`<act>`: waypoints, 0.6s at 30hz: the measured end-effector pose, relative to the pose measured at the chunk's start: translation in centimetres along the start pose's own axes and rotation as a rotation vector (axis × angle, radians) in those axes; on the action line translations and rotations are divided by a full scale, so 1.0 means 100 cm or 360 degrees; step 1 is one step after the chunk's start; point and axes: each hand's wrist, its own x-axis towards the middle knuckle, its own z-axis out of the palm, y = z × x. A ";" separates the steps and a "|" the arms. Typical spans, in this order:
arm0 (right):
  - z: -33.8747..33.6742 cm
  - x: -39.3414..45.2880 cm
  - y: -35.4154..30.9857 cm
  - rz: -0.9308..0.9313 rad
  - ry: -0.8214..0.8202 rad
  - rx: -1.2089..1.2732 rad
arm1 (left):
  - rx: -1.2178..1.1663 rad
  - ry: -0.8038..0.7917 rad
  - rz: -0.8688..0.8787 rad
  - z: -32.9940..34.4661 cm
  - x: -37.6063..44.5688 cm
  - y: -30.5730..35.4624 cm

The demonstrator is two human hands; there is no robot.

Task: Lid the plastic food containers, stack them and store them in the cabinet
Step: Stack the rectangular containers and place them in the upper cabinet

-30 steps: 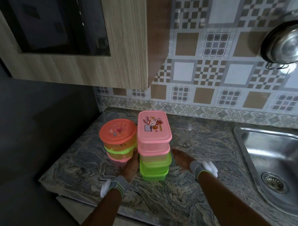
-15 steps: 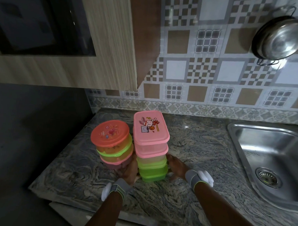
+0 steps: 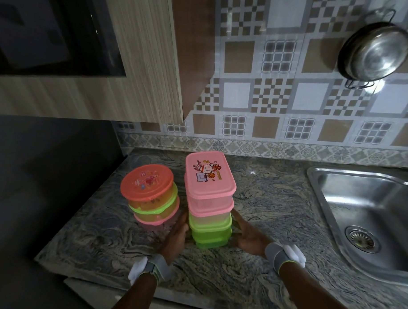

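I am standing at a marbled stone countertop (image 3: 276, 226) that runs from a dark wall on my left to a steel sink (image 3: 367, 220) sunk in on my right. A wooden wall cabinet (image 3: 137, 59) is hanging above the left end, its door shut, and a steel pan (image 3: 375, 51) is hanging on the patterned tile wall far to the right.

Compared with a moment ago, both my hands have closed in on the rectangular stack (image 3: 209, 200): four lidded plastic containers, two pink over two green. My right hand was lying apart from it then; now it is pressing the stack's right side. My left hand (image 3: 176, 236) is pressing the left side low down, and my right hand (image 3: 248, 236) is cupping the green bottom boxes. Both palms are wrapped around the stack, fingers partly curled. I cannot tell whether it has left the counter yet.

This suggests lidding and stacking are done, and carrying to the cabinet is starting.

Just beside it on the left, a round stack (image 3: 151, 196) of three lidded tubs is standing, very near my left hand. The counter's front edge is close to my wrists. Above the stacks there is open room, and the cabinet's underside is overhanging to their left.
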 end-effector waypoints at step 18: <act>0.008 0.006 -0.003 -0.0186 0.0220 -0.0532 | 0.0248 -0.0261 0.0417 0.026 -0.011 0.031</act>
